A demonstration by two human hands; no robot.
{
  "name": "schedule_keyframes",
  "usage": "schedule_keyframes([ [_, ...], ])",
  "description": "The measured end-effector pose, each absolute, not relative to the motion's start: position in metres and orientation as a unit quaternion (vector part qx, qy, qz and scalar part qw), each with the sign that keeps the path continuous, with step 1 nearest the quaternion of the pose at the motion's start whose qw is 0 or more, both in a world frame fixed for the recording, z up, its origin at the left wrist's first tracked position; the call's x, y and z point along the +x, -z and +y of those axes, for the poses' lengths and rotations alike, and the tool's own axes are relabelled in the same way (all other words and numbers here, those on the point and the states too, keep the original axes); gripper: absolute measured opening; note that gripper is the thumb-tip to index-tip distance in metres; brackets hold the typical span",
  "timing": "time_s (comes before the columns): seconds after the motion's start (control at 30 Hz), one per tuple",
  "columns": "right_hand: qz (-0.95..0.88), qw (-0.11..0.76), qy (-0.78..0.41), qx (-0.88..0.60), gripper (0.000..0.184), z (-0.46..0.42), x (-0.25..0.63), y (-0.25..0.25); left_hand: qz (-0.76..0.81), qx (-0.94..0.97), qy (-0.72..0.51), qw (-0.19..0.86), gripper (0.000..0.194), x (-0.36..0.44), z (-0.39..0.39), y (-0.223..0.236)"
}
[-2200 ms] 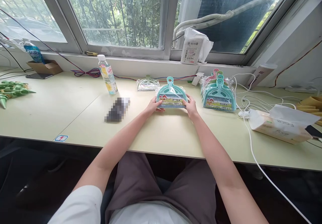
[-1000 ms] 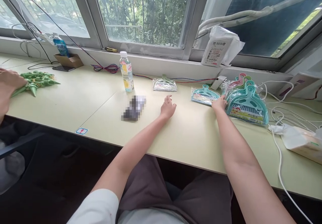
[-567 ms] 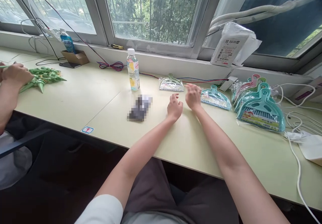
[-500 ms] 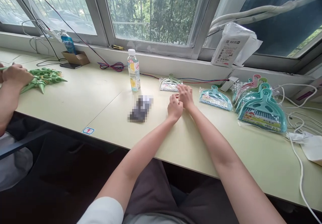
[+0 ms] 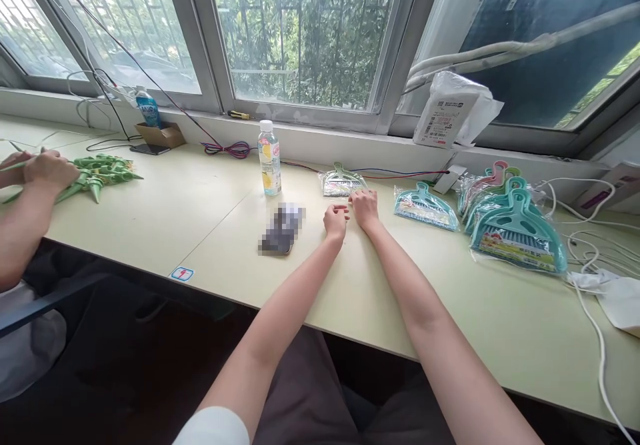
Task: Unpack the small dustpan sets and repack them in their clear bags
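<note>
My left hand (image 5: 335, 223) rests just above the table with its fingers curled in; whatever may be in them is too small to make out. Beside it, my right hand (image 5: 365, 208) lies palm down, fingers stretched forward and bent at the tips, close to the near edge of a pale green dustpan and brush set (image 5: 342, 182) in clear plastic. Whether the fingertips touch the wrapper I cannot tell. To the right lies a turquoise wrapped dustpan set (image 5: 425, 206). A blurred-out phone-like object (image 5: 281, 230) is left of my hands.
Several wrapped dustpan sets (image 5: 520, 232) are stacked at the right, near white cables (image 5: 595, 325). A drink bottle (image 5: 270, 158) stands upright by the sill. At the far left, another person's hands (image 5: 50, 170) work over green woven pieces (image 5: 103, 172) on the table (image 5: 210, 232).
My hands have drawn apart slightly, the left moving away from the right. The right hand has lowered and flattened near the pale green set. The view has tilted up a little.
</note>
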State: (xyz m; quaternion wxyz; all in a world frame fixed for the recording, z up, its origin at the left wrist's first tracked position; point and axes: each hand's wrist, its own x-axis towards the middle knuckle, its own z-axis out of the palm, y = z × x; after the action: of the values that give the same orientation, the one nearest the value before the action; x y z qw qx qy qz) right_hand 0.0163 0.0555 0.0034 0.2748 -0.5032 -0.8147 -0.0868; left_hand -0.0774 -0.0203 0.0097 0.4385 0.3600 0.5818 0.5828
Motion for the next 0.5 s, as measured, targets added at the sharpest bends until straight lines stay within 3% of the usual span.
schedule_keyframes([
  [0.23,-0.7,0.445,0.059,-0.555,0.03,0.013,0.037,-0.018,0.492,0.341,-0.542,0.59,0.034,-0.066,-0.016,-0.001],
  [0.5,-0.776,0.423,0.047,-0.466,0.029,-0.058,0.098,-0.019,0.381,0.308,-0.564,0.664,0.045,-0.082,0.001,0.01],
])
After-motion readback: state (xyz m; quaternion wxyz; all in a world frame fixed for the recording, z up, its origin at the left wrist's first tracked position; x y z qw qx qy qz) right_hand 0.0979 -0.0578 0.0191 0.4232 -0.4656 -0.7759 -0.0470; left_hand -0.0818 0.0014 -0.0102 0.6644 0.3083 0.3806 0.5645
